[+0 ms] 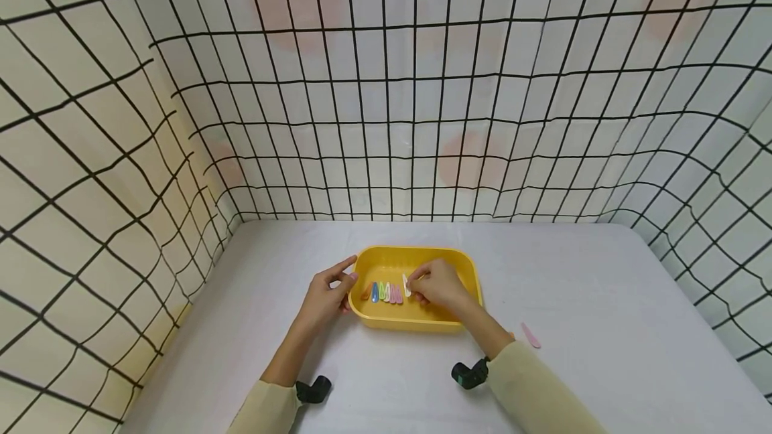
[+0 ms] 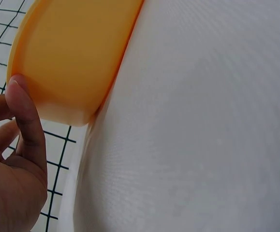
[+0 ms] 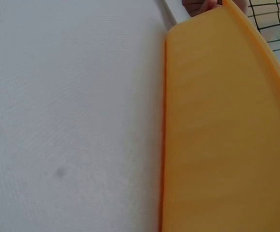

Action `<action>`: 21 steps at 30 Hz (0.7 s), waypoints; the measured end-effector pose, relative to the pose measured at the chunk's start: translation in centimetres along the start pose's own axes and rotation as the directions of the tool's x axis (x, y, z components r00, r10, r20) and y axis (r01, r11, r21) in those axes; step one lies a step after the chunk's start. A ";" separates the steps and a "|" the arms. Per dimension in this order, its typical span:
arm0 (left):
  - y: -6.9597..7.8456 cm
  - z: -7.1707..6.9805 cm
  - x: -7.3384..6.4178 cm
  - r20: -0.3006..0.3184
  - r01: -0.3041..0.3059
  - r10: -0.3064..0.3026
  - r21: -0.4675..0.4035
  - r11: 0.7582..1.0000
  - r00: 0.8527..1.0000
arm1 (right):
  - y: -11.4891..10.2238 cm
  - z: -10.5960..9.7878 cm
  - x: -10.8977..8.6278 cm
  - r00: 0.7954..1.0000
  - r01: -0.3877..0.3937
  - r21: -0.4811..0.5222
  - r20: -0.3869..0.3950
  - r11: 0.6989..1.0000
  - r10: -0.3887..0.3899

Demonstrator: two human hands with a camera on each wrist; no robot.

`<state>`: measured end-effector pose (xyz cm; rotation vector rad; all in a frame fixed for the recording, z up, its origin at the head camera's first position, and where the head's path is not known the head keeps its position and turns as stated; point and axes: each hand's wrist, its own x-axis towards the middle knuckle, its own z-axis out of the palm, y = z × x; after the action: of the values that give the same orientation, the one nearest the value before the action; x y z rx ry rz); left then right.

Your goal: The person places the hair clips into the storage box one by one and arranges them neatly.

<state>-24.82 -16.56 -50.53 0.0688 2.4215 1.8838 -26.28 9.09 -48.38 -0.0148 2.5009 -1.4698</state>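
A yellow tray (image 1: 398, 324) lies on the white-covered table, its near wall large in both wrist views. My left hand (image 1: 326, 295) holds its left end, with the thumb (image 2: 21, 96) at the rim in the left wrist view. Inside the tray, my right hand (image 1: 440, 283) pinches a white snap hair clip (image 1: 406, 283) between thumb and fingertips. To its left runs a row of hair clips: an orange one (image 1: 366, 291), a blue one (image 1: 375, 293), green and pale ones, then pink ones (image 1: 395, 294). The right hand is out of its own wrist view.
A pink hair clip (image 1: 531, 335) lies on the table (image 1: 603, 327) right of the tray, beside the right forearm. Next to it an orange piece (image 1: 511, 335) shows partly behind that arm. Black netting (image 1: 414, 119) over white cloth encloses the table's back and sides.
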 end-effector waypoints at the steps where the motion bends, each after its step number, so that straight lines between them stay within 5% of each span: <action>1: 0.0 0.0 0.0 -0.001 -0.001 0.001 0.002 1.000 1.000 | 0.1 0.1 0.0 1.000 -0.001 -0.001 0.002 1.000 0.001; 21: -0.2 0.1 0.1 -0.008 0.004 -0.004 0.006 1.000 1.000 | 0.6 0.8 0.0 0.999 -0.006 -0.059 0.034 0.998 0.008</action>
<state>-24.91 -16.49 -50.72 0.0574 2.4302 1.8795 -26.00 8.70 -49.32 -0.0407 2.5132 -1.3808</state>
